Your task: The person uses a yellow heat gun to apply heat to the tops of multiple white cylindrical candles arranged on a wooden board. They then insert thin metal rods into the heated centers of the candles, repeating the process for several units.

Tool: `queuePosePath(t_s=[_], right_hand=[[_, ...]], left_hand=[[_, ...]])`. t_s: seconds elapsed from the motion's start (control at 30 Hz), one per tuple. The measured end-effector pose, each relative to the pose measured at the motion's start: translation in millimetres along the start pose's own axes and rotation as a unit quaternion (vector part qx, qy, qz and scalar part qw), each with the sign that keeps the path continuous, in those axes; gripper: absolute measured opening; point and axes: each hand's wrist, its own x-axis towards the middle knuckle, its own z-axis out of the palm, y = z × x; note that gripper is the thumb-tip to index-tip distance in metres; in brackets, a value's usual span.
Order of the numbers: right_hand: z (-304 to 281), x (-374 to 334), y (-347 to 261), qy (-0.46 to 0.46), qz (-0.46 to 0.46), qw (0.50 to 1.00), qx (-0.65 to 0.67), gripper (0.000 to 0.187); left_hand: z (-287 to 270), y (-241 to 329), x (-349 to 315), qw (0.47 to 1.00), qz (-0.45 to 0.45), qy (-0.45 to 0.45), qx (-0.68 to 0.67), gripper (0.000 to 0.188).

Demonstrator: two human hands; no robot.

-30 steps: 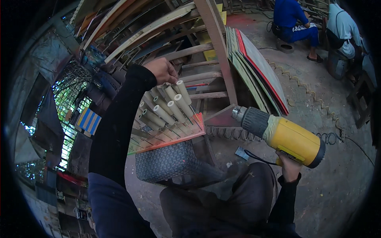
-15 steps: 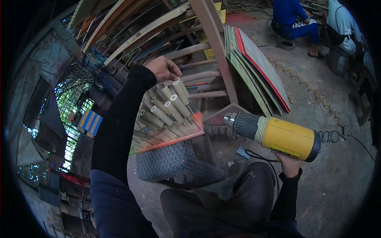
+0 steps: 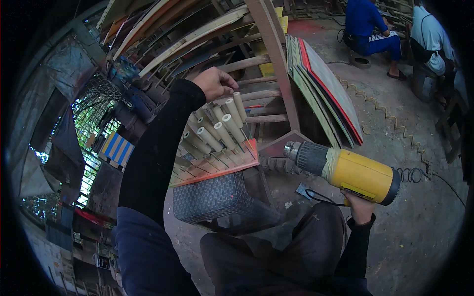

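My right hand [image 3: 362, 208] is wrapped round the handle of a yellow heat gun [image 3: 363, 172], whose dark barrel and metal nozzle point left. Stretched forward, my left hand [image 3: 219, 84] has its fingers pinched at the top of a cream-coloured tube [image 3: 239, 107]. Several more hollow cream tubes [image 3: 211, 139] stand leaning in a cluster on thin rods. These rods rise from an orange-pink board [image 3: 224, 168], which rests on a dark woven-pattern stool [image 3: 210, 199]. My left wrist and sleeve partly cover the back of the cluster.
Behind the tubes stands a wooden rack [image 3: 276, 54] loaded with long boards. Painted panels [image 3: 323, 89] lean against its right side. A coiled yellow hose [image 3: 377, 106] lies on the floor, and two people [image 3: 369, 27] sit at the far right. The gun's black cord [image 3: 321, 196] hangs by my knee.
The view has shifted slightly, so the scene sits a little further right and lower. Both hands keep nearly the same pose, the left at the tube tops, the right on the heat gun.
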Motion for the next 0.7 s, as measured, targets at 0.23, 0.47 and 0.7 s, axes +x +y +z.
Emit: queuePosePath(t_s=[0.23, 0.47, 0.7], right_hand=[[7, 1, -11, 0.019, -0.04, 0.999, -0.008, 0.043], [1, 0, -16, -0.017, -0.004, 1.0, 0.007, 0.047], [-12, -8, 9, 0.007, -0.002, 0.999, -0.054, 0.047]], left_hand=[[-11, 18, -47, 0.988, 0.071, 0.136, -0.01, 0.021], [27, 40, -102, 0.965, 0.16, 0.18, 0.103, 0.021], [35, 35, -110, 0.963, 0.115, 0.179, 0.167, 0.021]])
